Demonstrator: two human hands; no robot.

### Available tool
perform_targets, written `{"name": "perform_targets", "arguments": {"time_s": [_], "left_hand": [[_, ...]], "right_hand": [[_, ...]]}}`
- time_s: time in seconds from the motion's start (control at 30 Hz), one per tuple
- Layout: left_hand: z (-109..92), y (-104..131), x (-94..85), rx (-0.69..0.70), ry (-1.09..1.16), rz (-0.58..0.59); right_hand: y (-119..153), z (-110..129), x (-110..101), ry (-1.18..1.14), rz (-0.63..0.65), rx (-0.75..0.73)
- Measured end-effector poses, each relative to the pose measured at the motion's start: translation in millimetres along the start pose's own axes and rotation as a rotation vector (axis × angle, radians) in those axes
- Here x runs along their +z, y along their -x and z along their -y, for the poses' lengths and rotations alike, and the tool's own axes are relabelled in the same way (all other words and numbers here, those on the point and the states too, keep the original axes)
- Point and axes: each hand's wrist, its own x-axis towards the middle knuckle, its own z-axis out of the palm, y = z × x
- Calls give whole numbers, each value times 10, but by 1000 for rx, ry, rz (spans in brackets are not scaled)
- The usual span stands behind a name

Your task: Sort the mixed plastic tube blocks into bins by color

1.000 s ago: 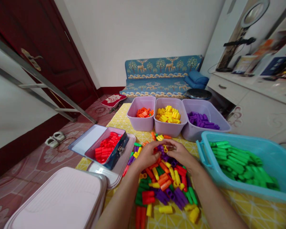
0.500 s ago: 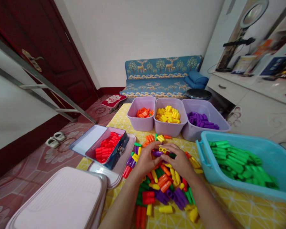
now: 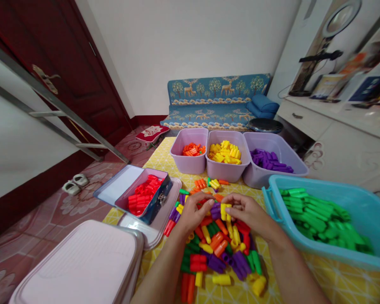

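On table point(image 3: 160, 158), I logged: loose pieces point(image 3: 221, 242), heaped centrally. Behind heap: three tubs point(image 3: 227, 171), side by side, pieces in each. Right: fourth tub point(image 3: 307, 180), holding pieces. Left: open box point(image 3: 157, 207) sat on lid point(image 3: 169, 216), pieces inside. Nearer left: stacked lids point(image 3: 79, 261). Beyond table: sofa point(image 3: 209, 110); stool point(image 3: 152, 134) stood left. Far right: cabinet point(image 3: 338, 143).

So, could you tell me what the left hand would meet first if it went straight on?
The left hand would probably meet the purple piece, then the yellow one at the right hand, though depth is unclear.
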Motion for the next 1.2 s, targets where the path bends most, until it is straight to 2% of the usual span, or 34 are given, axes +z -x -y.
{"name": "perform_targets", "arguments": {"time_s": [0.07,0.1,0.23,0.3,0.4,0.53,0.6,0.67,0.77,0.93,1.13,1.2], "left_hand": [[19,-11,7,-27,-1,-26],[32,-16,13,-28,-8,-35],[76,-24,36,-10,-50,-43],[87,-19,41,1,-64,-53],[93,-8,45,0,-110,-64],[90,-1,52,-25,-230,-16],[92,-1,55,-20,-275,6],[99,0,56,-9,-303,26],[109,2,57,2,-324,39],[119,7,56,11,-324,39],[165,28,60,11,-276,37],[166,31,63,14,-219,38]], "right_hand": [[23,30,-22,84,37,20],[23,49,-19,71,-12,10],[-26,151,45,-234,-457,-220],[-57,170,52,-293,-545,-319],[-97,85,-3,-109,-521,-255],[-150,-149,-56,375,-463,-133],[-172,-250,-25,514,-402,-136],[-189,-325,30,558,-300,-151],[-209,-393,92,573,-194,-162],[-227,-402,87,552,-195,-192],[-221,-299,124,115,-344,-166],[-213,-271,152,-55,-330,-133]]}}
